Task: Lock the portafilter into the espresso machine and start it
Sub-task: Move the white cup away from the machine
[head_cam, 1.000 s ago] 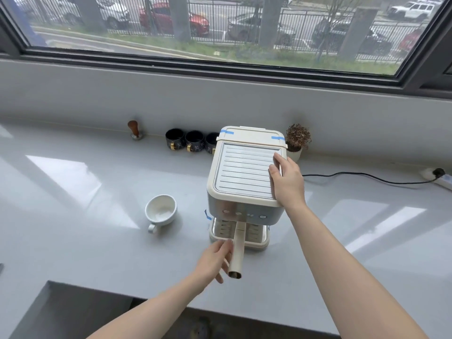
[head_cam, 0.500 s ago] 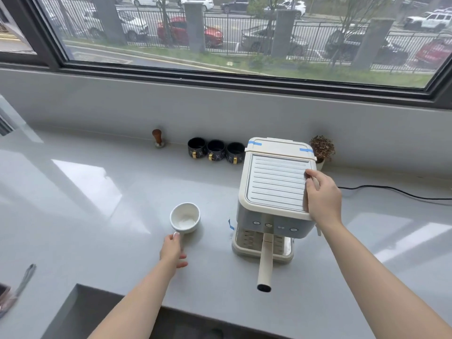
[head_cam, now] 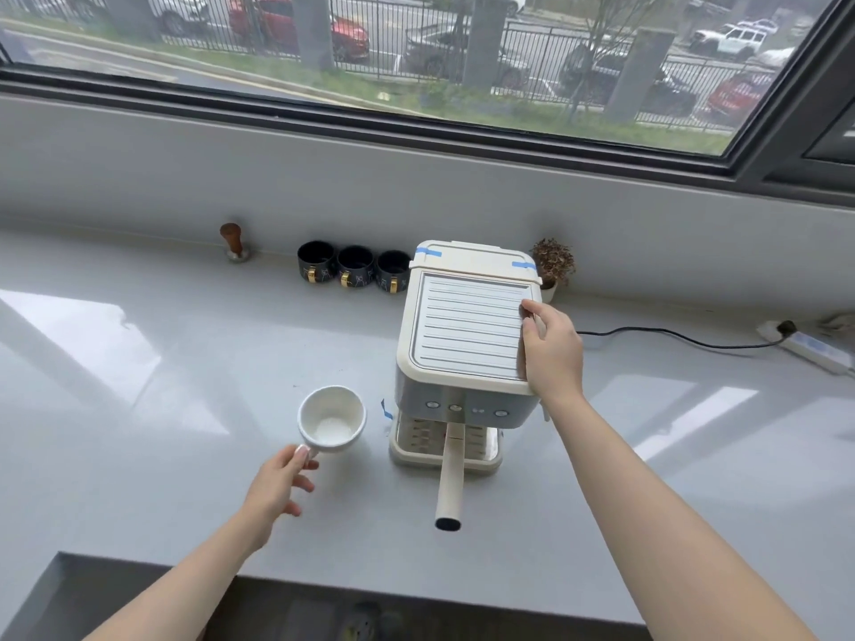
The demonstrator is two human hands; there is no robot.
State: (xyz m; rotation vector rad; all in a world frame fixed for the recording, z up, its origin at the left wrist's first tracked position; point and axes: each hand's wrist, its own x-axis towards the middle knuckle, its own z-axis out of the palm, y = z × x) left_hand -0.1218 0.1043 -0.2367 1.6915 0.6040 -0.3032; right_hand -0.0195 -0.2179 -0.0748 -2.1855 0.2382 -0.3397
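A cream espresso machine (head_cam: 467,330) stands on the white counter (head_cam: 162,363). The portafilter (head_cam: 451,474) sits under its front, its cream handle pointing straight toward me above the drip tray (head_cam: 402,448). My right hand (head_cam: 550,349) rests on the machine's top right edge, fingers curled over it. My left hand (head_cam: 277,485) pinches the handle of a white cup (head_cam: 331,418), which stands on the counter left of the machine. A row of buttons (head_cam: 465,409) runs along the machine's front panel.
Three dark mugs (head_cam: 354,270) line the back wall, with a wooden-handled tamper (head_cam: 233,242) to their left. A small potted plant (head_cam: 553,266) stands behind the machine. A black cord (head_cam: 671,337) runs right to a power strip (head_cam: 814,349). The counter's front edge lies near me.
My left hand let go of the portafilter handle, moved left and took the white cup's handle. My right hand stayed on the machine's top. The camera view shifted left.
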